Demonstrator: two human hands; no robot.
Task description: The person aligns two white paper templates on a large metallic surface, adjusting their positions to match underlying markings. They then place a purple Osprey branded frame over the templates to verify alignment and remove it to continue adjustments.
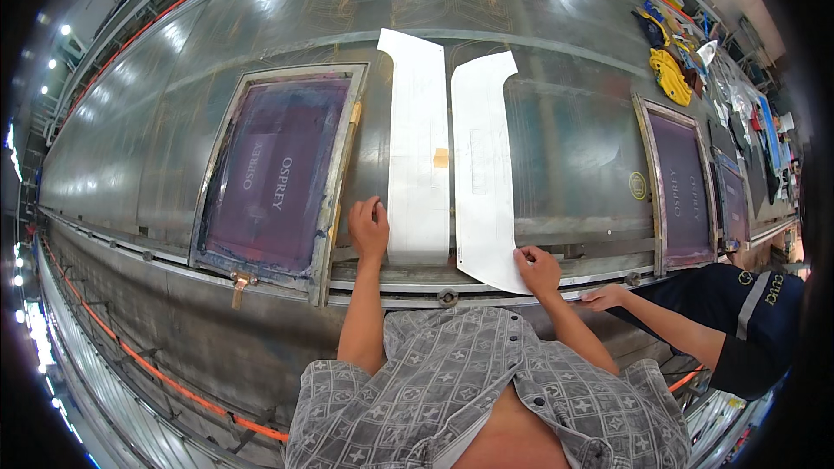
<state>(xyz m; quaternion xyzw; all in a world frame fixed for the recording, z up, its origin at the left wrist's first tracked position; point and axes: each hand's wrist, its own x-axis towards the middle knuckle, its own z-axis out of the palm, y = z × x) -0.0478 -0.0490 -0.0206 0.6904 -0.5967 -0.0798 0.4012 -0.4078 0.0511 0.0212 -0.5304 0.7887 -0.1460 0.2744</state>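
Note:
Two flat white cut panels lie side by side on the long table (pixel 573 143) before me. The left panel (pixel 417 202) has a small tan patch (pixel 440 157) on it; the right panel (pixel 482 124) bears a faint rectangular outline. Both flare to a hooked shape at their far ends. My left hand (pixel 369 227), its fingers curled, rests close by the left panel's left edge; whether it pinches anything is hidden. With thumb and fingers, my right hand (pixel 541 270) grips the right panel's near right edge, where its curved end reaches the table rail (pixel 404 293).
A screen-printing frame (pixel 355 88) with purple mesh and lettering lies at left, a metal clamp (pixel 242 281) at its near edge. Another screen frame (pixel 642 118) lies at right. Beyond it are yellow cloths (pixel 668 75) and clutter. A co-worker's hand (pixel 606 298) is near the rail.

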